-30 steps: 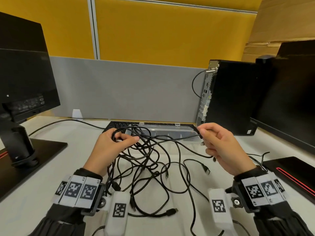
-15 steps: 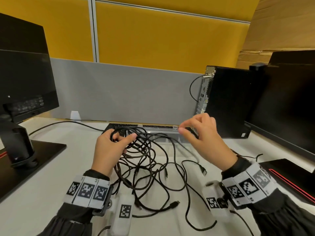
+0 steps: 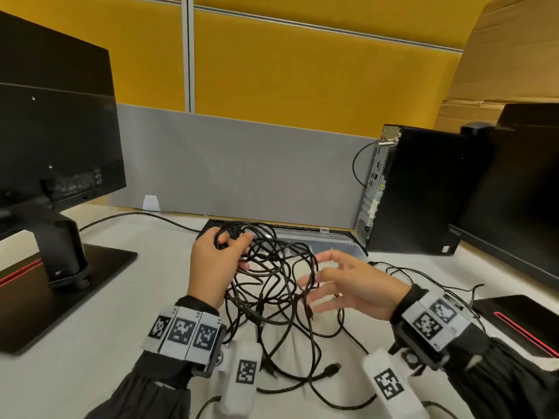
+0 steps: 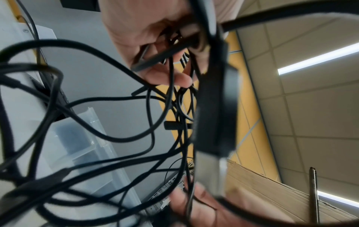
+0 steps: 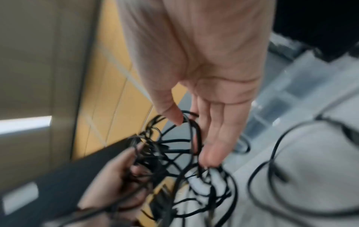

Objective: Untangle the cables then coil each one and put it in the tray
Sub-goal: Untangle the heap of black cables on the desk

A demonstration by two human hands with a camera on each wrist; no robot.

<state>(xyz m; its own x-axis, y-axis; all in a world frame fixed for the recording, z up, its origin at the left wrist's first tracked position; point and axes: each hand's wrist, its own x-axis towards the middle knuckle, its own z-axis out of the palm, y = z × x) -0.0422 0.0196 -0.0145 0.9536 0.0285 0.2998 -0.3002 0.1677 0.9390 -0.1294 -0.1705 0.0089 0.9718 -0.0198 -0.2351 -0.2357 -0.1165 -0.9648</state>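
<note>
Behind the cables [image 3: 272, 276], the tray [image 3: 338, 241] is half hidden.

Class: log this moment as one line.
stage: untangling | left hand: grips cables | right hand: open, fingers in tangle | tray: no cable coiled in it

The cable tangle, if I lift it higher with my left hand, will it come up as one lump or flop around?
Probably floppy: the tangle droops in loose loops below the left hand. Likely light, since a few curled fingers hold it. Free plugs on the desk may drag and snag.
</note>
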